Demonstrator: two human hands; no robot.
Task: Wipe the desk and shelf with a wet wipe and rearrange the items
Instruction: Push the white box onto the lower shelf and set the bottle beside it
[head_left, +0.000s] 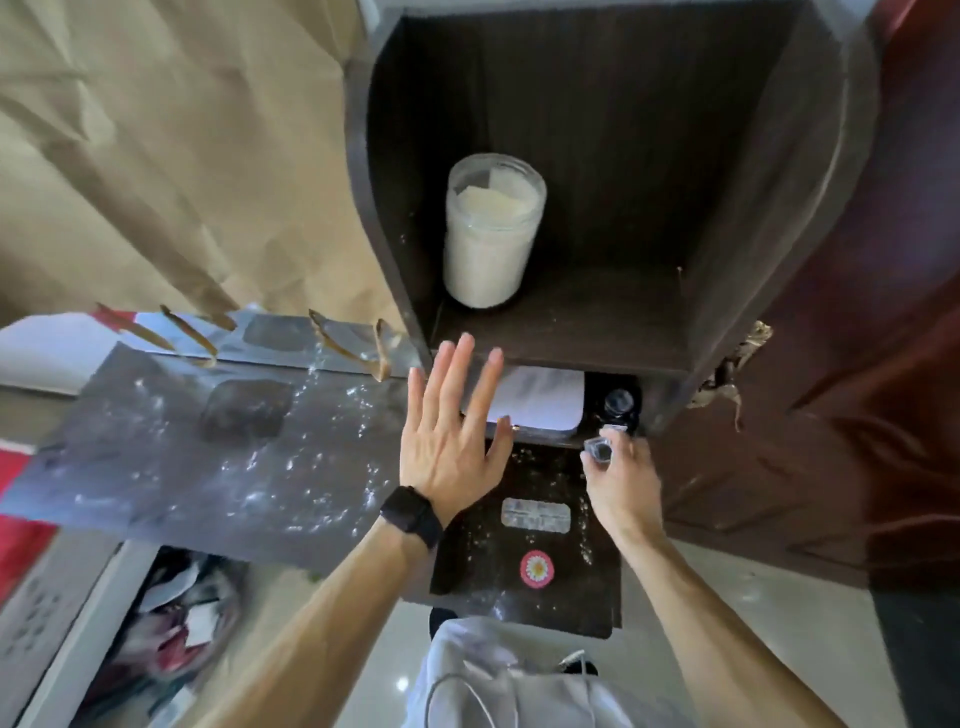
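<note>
A dark wooden shelf unit (727, 234) stands on the dark desk (597, 587). In its upper compartment stands a clear jar (491, 234) of white grains. The lower compartment holds a white pack (540, 397) and a small dark bottle (619, 405). My left hand (452, 431) is held flat with fingers spread in front of the shelf's lower edge, a black watch on its wrist. My right hand (621, 480) grips a small clear container (602, 449) just in front of the lower compartment.
A grey desk surface (208, 447) speckled with white crumbs lies to the left, below a tan curtain (156, 156). Crumbs, a silver label and a round pink sticker (536, 569) lie on the dark desk. A dark red door (893, 364) is at the right, an open box (171, 623) of clutter at the lower left.
</note>
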